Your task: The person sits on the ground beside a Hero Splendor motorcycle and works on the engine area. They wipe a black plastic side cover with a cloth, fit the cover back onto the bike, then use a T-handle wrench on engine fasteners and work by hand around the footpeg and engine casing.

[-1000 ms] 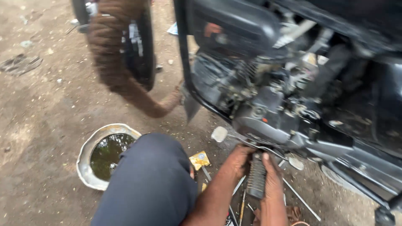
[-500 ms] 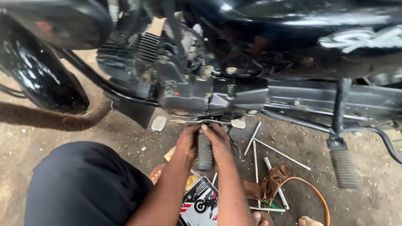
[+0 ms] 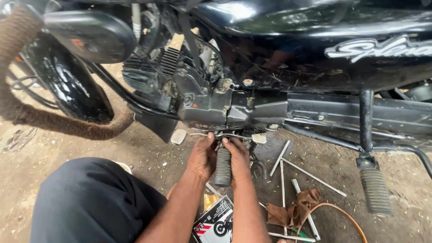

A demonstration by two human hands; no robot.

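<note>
My two hands sit either side of a dark grey, ribbed rubber footrest (image 3: pixel 222 166). Above it the motorcycle's tank (image 3: pixel 288 18) is glossy black with a silver emblem, and the engine casing (image 3: pixel 234 110) below is dull charcoal with black cooling fins. The pedal pads (image 3: pixel 178 136) are pale silver with a cross-hatched grip. A second footrest (image 3: pixel 375 191) to the right is grey and ribbed too. On the brown, dusty ground lie shiny silver rods (image 3: pixel 313 177), a rust-brown rag (image 3: pixel 292 211), an orange hose (image 3: pixel 346 216), and a black, white and red printed packet (image 3: pixel 215 222). My trouser knee (image 3: pixel 90 202) is dark navy
</note>
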